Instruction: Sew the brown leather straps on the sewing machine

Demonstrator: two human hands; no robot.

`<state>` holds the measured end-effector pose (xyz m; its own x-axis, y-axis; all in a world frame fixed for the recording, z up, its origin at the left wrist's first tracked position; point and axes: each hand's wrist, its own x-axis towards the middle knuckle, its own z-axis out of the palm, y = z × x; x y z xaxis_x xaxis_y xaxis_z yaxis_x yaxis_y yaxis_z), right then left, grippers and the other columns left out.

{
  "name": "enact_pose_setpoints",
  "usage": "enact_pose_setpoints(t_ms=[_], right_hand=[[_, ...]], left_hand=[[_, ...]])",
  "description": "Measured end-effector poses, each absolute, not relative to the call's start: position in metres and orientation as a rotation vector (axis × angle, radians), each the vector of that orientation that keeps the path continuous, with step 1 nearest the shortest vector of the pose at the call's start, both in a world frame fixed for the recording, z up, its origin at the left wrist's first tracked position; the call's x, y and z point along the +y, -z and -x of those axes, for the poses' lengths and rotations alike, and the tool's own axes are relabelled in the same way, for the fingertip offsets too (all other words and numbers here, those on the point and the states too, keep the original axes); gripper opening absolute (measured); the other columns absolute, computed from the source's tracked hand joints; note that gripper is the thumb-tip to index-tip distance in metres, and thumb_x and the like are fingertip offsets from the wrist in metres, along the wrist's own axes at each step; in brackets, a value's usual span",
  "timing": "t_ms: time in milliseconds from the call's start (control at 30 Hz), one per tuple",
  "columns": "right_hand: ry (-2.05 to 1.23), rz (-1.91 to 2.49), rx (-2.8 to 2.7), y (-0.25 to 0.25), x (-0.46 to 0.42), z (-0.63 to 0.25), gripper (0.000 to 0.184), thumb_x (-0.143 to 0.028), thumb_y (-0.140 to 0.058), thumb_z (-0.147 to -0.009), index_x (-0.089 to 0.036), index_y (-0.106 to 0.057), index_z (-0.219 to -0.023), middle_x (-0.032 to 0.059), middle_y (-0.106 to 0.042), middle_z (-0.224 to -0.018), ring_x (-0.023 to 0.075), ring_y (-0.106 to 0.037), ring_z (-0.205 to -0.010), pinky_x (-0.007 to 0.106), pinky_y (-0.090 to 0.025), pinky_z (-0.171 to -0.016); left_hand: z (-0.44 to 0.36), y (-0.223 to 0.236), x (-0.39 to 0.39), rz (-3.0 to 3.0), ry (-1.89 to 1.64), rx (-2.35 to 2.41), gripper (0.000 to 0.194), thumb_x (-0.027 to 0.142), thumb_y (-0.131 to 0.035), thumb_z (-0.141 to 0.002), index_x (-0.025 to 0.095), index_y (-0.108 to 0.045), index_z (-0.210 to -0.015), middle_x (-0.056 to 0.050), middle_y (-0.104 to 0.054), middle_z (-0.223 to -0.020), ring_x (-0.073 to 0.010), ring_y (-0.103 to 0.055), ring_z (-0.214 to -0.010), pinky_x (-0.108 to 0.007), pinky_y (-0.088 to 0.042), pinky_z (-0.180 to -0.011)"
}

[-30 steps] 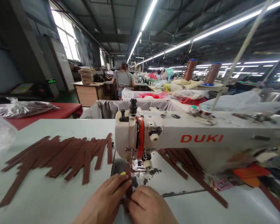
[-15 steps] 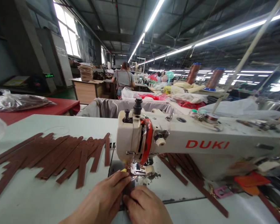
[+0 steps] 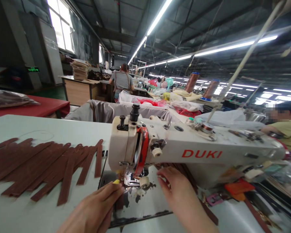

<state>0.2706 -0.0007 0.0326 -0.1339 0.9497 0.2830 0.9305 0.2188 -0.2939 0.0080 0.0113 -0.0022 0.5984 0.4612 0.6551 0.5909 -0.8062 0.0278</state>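
Observation:
My left hand (image 3: 99, 199) is beside the needle area of a white sewing machine (image 3: 199, 149), fingers closed and pressing on a brown strap (image 3: 120, 202) that shows partly below the presser foot (image 3: 132, 182). A small yellow piece (image 3: 116, 182) sits at its fingertips; what it is I cannot make out. My right hand (image 3: 177, 186) reaches under the machine arm, fingers loosely bent and apart, nothing seen in them. It is next to more brown straps (image 3: 184, 170), which it partly covers. Many more straps (image 3: 48, 165) lie spread and overlapping on the table at the left.
A grey cloth-lined bin (image 3: 106, 111) stands behind the machine. Thread cones (image 3: 192, 82) rise at the back right. A red-orange piece (image 3: 239, 187) and a pink clip-like object (image 3: 213, 199) lie at the right. One co-worker (image 3: 122, 82) is ahead; another (image 3: 287, 129) appears at far right.
My right hand has left the strap at the needle and moved right, to the straps under the machine arm. My left hand stays by the presser foot. The view has turned right.

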Motion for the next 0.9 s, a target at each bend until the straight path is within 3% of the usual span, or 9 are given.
enact_pose_setpoints(t_ms=[100, 300, 500, 600, 767, 900], right_hand=[[-0.055, 2.040, -2.136, -0.040, 0.018, -0.285, 0.005, -0.013, -0.064, -0.087, -0.015, -0.066, -0.091, 0.0085, -0.067, -0.097, 0.0251, -0.063, -0.095, 0.034, -0.047, -0.083], [-0.059, 2.077, -2.254, -0.037, 0.034, -0.281, 0.014, -0.007, -0.057, -0.089, -0.010, -0.070, -0.094, 0.0157, -0.070, -0.098, 0.0310, -0.066, -0.095, 0.039, -0.046, -0.085], [-0.036, 2.015, -2.289, -0.037, 0.036, -0.291, 0.016, -0.012, -0.059, -0.091, -0.017, -0.069, -0.104, 0.0085, -0.072, -0.101, 0.0244, -0.067, -0.096, 0.032, -0.046, -0.084], [-0.005, 2.015, -2.285, -0.037, 0.042, -0.291, 0.016, -0.012, -0.057, -0.091, -0.016, -0.070, -0.099, 0.0098, -0.073, -0.097, 0.0251, -0.069, -0.091, 0.032, -0.047, -0.081], [0.080, 2.031, -2.275, -0.049, 0.034, -0.289, 0.027, 0.005, -0.050, -0.076, -0.011, -0.071, -0.083, 0.0148, -0.072, -0.085, 0.0304, -0.069, -0.086, 0.038, -0.049, -0.078], [0.058, 1.799, -2.264, -0.051, -0.008, -0.273, 0.022, -0.002, -0.054, -0.077, -0.017, -0.068, -0.086, 0.0065, -0.069, -0.084, 0.0230, -0.068, -0.079, 0.033, -0.052, -0.075]], left_hand=[[-0.007, 0.000, 0.009, 2.654, 0.981, -0.876, 0.043, 0.009, -0.040, -0.082, 0.018, -0.054, -0.121, -0.005, -0.070, -0.109, -0.0132, -0.071, -0.095, -0.018, -0.052, -0.091], [-0.007, -0.003, 0.002, 2.676, 0.946, -0.920, 0.044, 0.005, -0.038, -0.082, 0.016, -0.054, -0.121, -0.006, -0.069, -0.112, -0.0138, -0.069, -0.099, -0.020, -0.050, -0.095], [-0.010, 0.000, 0.001, 2.747, 0.999, -0.987, 0.045, 0.005, -0.040, -0.082, 0.018, -0.053, -0.123, -0.007, -0.067, -0.114, -0.0149, -0.069, -0.099, -0.017, -0.052, -0.093], [-0.007, 0.005, 0.000, 2.785, 1.037, -1.019, 0.046, 0.005, -0.041, -0.082, 0.021, -0.054, -0.123, -0.005, -0.066, -0.117, -0.0145, -0.068, -0.100, -0.017, -0.053, -0.091], [0.005, -0.002, 0.021, 2.761, 1.005, -1.199, 0.039, 0.005, -0.034, -0.087, 0.017, -0.062, -0.111, -0.010, -0.067, -0.112, -0.0192, -0.068, -0.100, -0.029, -0.057, -0.089], [-0.002, -0.018, 0.051, 2.835, 0.777, -1.197, 0.046, -0.002, -0.032, -0.080, 0.016, -0.067, -0.105, -0.009, -0.070, -0.104, -0.0225, -0.067, -0.101, -0.043, -0.051, -0.098]])
